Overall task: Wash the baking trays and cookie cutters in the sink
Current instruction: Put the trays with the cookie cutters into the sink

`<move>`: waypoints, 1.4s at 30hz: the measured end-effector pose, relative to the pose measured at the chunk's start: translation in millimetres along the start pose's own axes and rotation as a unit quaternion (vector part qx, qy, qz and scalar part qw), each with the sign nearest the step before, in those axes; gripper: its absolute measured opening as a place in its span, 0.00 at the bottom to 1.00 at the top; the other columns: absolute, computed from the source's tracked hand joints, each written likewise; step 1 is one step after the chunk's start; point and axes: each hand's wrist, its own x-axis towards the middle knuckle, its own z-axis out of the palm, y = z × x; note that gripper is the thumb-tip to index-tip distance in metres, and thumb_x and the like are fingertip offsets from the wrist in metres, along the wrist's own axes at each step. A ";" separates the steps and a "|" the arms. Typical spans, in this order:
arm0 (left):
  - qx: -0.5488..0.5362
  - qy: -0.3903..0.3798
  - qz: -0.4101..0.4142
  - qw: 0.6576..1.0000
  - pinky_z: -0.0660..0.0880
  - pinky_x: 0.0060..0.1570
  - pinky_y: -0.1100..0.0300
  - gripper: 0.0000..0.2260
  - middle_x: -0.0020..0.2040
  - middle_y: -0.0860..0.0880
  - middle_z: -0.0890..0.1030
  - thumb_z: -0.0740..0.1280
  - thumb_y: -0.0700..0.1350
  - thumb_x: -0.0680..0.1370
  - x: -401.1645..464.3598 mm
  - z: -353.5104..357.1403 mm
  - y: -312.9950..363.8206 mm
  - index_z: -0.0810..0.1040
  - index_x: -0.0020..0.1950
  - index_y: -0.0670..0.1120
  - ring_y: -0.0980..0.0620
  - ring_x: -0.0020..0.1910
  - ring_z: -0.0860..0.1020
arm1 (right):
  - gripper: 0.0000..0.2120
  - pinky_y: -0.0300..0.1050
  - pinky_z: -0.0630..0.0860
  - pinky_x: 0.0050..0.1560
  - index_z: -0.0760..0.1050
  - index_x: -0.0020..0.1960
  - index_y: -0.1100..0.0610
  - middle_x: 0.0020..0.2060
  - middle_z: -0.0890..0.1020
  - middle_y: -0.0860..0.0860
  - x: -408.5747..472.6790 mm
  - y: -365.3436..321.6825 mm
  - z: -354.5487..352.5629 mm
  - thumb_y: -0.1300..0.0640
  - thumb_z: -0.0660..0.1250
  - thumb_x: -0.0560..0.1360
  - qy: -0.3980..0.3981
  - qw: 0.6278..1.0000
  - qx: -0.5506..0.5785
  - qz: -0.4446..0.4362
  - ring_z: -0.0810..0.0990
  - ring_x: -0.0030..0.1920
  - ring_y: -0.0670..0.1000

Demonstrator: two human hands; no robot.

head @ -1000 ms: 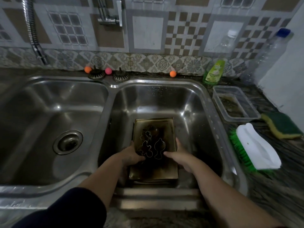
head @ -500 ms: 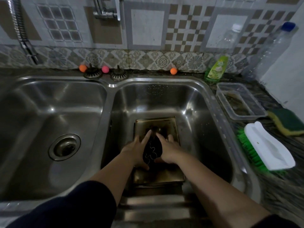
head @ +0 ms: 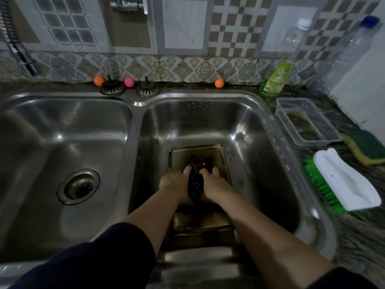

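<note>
A stack of dark, stained baking trays (head: 200, 222) lies on the floor of the right sink basin (head: 256, 155). Above the top tray both my hands are cupped together around a bunch of thin metal cookie cutters (head: 194, 185), whose outlines show between the palms. My left hand (head: 175, 181) holds the bunch from the left with fingers curled over its far end. My right hand (head: 212, 184) grips it from the right the same way. The cutters' lower edges are hidden by the hands.
The left basin (head: 62, 151) has a drain strainer (head: 78, 186). On the counter at right are a green-bristled white scrub brush (head: 341, 182), a green-yellow sponge (head: 366, 147), a clear plastic tub (head: 306, 122), a green dish soap bottle (head: 275, 80) and clear bottles. Two sink plugs (head: 112, 87) and small coloured balls line the back ledge.
The cutters lay spread on the top tray with a hand at each side. Both hands have since swept inward and gathered them into one bunch held between the palms.
</note>
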 end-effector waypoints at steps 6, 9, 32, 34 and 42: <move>0.006 0.033 0.004 0.999 0.70 0.55 0.55 0.44 0.62 0.47 0.75 0.71 0.63 0.68 2.2 -1.1 0.8 0.53 0.75 0.47 0.47 0.62 0.72 | 0.27 0.49 0.72 0.51 0.56 0.73 0.44 0.69 0.56 0.55 2.0 4.1 2.2 0.55 0.62 0.78 0.021 1.000 0.004 -0.011 0.72 0.60 0.61; 0.025 0.061 0.007 0.998 0.70 0.56 0.52 0.38 0.62 0.49 0.75 0.70 0.64 0.68 7.2 0.6 2.4 0.62 0.70 0.48 0.47 0.62 0.71 | 0.27 0.51 0.73 0.56 0.56 0.73 0.46 0.71 0.54 0.56 2.7 4.0 2.8 0.56 0.62 0.78 0.019 1.000 0.006 -0.021 0.71 0.61 0.61; -0.151 0.042 0.030 0.987 0.77 0.48 0.54 0.32 0.57 0.48 0.76 0.74 0.53 0.68 9.6 -5.2 2.9 0.64 0.68 0.53 0.48 0.54 0.77 | 0.25 0.49 0.73 0.55 0.65 0.68 0.46 0.65 0.63 0.52 -8.9 9.5 -9.0 0.61 0.67 0.75 0.061 0.990 0.107 -0.065 0.73 0.57 0.57; -0.167 0.052 0.035 0.984 0.79 0.48 0.53 0.30 0.55 0.49 0.77 0.74 0.54 0.67 9.3 -17.9 7.5 0.66 0.66 0.52 0.49 0.52 0.78 | 0.28 0.50 0.71 0.61 0.64 0.70 0.46 0.66 0.64 0.52 -14.4 13.0 -22.0 0.61 0.68 0.74 0.077 0.987 0.119 -0.079 0.71 0.63 0.57; -0.209 0.145 0.088 0.963 0.75 0.54 0.52 0.33 0.60 0.45 0.77 0.74 0.55 0.68 31.8 -87.2 53.5 0.65 0.70 0.51 0.45 0.58 0.76 | 0.33 0.48 0.68 0.68 0.64 0.72 0.46 0.69 0.64 0.53 -18.3 49.7 -96.2 0.63 0.71 0.72 0.186 0.965 0.160 -0.095 0.69 0.68 0.54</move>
